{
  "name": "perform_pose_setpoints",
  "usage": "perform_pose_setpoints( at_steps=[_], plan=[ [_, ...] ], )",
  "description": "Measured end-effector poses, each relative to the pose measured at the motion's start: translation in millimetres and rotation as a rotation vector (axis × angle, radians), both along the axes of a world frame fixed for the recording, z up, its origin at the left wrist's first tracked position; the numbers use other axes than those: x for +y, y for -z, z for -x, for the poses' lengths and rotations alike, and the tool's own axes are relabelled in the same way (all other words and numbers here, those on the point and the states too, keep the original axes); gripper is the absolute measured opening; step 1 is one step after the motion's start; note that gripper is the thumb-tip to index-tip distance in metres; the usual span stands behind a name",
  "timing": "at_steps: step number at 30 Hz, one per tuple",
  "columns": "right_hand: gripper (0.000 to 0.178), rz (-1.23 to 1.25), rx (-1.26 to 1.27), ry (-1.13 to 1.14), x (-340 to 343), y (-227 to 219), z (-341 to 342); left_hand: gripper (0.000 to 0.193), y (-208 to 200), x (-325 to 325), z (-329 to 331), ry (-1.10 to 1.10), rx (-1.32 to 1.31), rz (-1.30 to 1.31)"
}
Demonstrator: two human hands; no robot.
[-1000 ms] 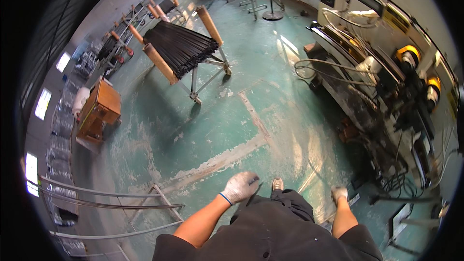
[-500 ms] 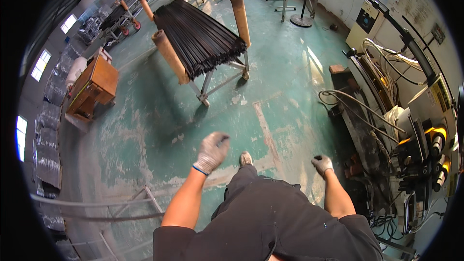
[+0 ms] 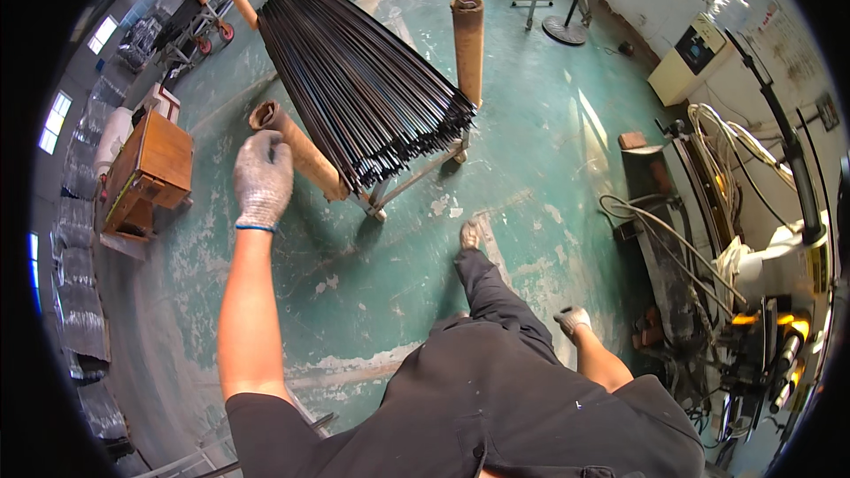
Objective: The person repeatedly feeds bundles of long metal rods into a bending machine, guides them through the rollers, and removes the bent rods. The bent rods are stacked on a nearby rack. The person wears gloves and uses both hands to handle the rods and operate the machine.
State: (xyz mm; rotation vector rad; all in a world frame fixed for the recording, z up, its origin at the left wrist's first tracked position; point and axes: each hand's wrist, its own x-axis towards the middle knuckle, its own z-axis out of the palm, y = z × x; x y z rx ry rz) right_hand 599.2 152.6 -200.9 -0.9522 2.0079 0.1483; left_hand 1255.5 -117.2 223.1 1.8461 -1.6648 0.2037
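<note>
Green painted floor [image 3: 372, 301], worn patches, machine with cables [image 3: 753, 265] on the right. Metal cart [image 3: 403, 186] ahead carries a big fanned bundle of thin black rods [image 3: 363, 80] between brown cardboard tube posts. Left hand [image 3: 262, 179], gloved, raised with fingers loosely curled, holding nothing, near the top of the front-left post [image 3: 297, 146] — touching or just short, cannot tell. Right hand [image 3: 573, 319], gloved, hangs low by the hip, appears empty; how far open, cannot tell. Judgement: approach square to the rod ends, steady the cart by the post, keep clear of the tips.
</note>
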Motion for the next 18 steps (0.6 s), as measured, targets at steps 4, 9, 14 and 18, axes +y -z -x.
perform_pose_setpoints(
  at_steps=[4,9,14,18],
  plan=[
    [0.052,0.243,0.075,-0.151,-192.1,-48.4,-91.7,0.032,11.4,-95.7,-55.4,-0.209,-0.111,-0.095],
    [0.056,0.502,-0.022,-0.360,-406.4,-83.5,-213.2,0.038,65.1,-182.3,-119.5,-0.348,0.137,-0.218],
    [0.075,0.732,-0.064,-0.485,-585.5,-89.5,-317.9,0.035,74.7,-214.0,-101.4,-0.332,0.143,-0.138],
    [0.093,0.665,0.129,-0.509,-688.4,-94.1,-377.8,0.037,68.1,-225.3,-92.5,-0.418,0.120,-0.236]
  ],
)
